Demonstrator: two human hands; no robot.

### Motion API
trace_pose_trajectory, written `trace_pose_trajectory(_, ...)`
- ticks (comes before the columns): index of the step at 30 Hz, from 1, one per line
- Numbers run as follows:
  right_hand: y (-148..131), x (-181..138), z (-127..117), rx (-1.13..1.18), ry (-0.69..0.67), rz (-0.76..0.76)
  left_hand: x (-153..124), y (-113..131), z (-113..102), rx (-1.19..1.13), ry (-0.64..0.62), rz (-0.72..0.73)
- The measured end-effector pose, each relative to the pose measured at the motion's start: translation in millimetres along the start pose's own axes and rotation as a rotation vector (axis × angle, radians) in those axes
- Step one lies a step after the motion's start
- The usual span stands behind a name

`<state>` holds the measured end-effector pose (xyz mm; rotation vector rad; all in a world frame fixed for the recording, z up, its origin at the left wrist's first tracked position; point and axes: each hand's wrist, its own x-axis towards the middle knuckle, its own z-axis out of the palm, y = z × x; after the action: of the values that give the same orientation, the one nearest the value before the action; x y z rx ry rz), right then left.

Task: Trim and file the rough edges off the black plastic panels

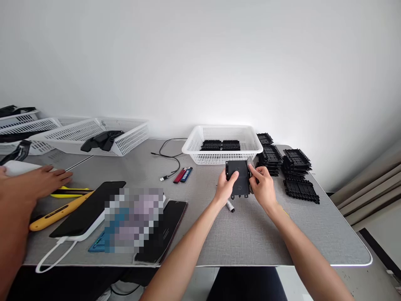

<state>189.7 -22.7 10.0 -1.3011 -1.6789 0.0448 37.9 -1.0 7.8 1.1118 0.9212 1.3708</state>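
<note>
Both my hands hold a flat black plastic part point(238, 177) upright just above the grey table point(244, 234). My left hand point(224, 188) grips its left edge, thumb on the face. My right hand point(264, 186) pinches its right edge, where a small grey piece point(249, 162) sits at the top corner. Right behind the part stands a white basket point(223, 144) with black parts inside. A marker pen point(230, 206) lies on the table below my left hand.
Stacks of black plastic parts point(288, 169) lie at the right. Another person's hand point(46, 177) rests at the left near yellow utility knives point(59, 209). Phones point(89, 207), a cable point(169, 161), two lighters point(183, 174) and white baskets point(94, 136) fill the left side.
</note>
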Motion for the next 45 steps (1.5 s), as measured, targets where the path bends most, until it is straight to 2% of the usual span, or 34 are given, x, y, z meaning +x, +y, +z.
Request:
trace_pose_trajectory(3, -1.8, 2.2, -3.8, 0.048, -0.052, 0.040, 1.7, 0.3, -1.8, -0.021, -0.032, -0.010)
trace_pose_trajectory(9, -5.7, 4.6, -8.4, 0.104, -0.147, 0.074, 3.4, 2.9, -2.2, -0.074, -0.001, -0.030)
trace_pose_trajectory(15, -12.0, 1.4, -9.7, 0.090, -0.346, -0.099, 14.6, 4.2, -13.7, -0.192, 0.257, -0.003)
trace_pose_trajectory(18, -16.8, -0.8, -10.9, 0.060, -0.464, -0.167, 22.3, 7.3, -23.5, -0.248, 0.352, -0.019)
trace_pose_trajectory(19, -18.0, -1.4, -11.2, 0.061, -0.467, -0.166, 24.1, 8.5, -26.1, -0.261, 0.375, -0.023)
trace_pose_trajectory(21, -19.4, -1.6, -12.2, 0.093, -0.354, -0.112, 25.4, 10.1, -28.7, -0.265, 0.384, -0.013)
trace_pose_trajectory(24, -18.1, 1.4, -15.6, 0.131, 0.043, 0.013, 20.4, 8.8, -24.6, -0.201, 0.316, 0.021)
trace_pose_trajectory(26, -14.3, 4.5, -17.6, 0.108, 0.250, 0.040, 13.7, 5.8, -17.6, -0.132, 0.203, 0.005)
trace_pose_trajectory(28, -8.9, 6.6, -17.4, 0.075, 0.298, 0.022, 6.9, 2.0, -9.7, -0.050, 0.035, -0.034)
trace_pose_trajectory(30, -3.1, 6.6, -14.3, 0.051, 0.204, -0.018, 2.0, -1.7, -3.2, 0.012, -0.080, -0.033)
trace_pose_trajectory(33, 1.8, 3.7, -7.7, 0.016, 0.014, -0.063, 0.2, -6.2, 1.3, 0.051, -0.099, 0.005)
trace_pose_trajectory(36, -1.1, 0.1, -3.1, 0.015, -0.102, -0.079, 4.6, -8.1, -0.6, 0.004, -0.018, 0.021)
trace_pose_trajectory(42, -17.1, -6.4, -0.6, 0.131, -0.373, -0.147, 21.2, -5.2, -18.5, -0.117, 0.248, 0.071)
trace_pose_trajectory(44, -19.6, -7.4, -2.8, 0.172, -0.395, -0.167, 24.3, -4.2, -23.8, -0.119, 0.274, 0.078)
trace_pose_trajectory(45, -20.1, -7.2, -4.8, 0.188, -0.360, -0.178, 24.7, -3.9, -25.2, -0.116, 0.272, 0.079)
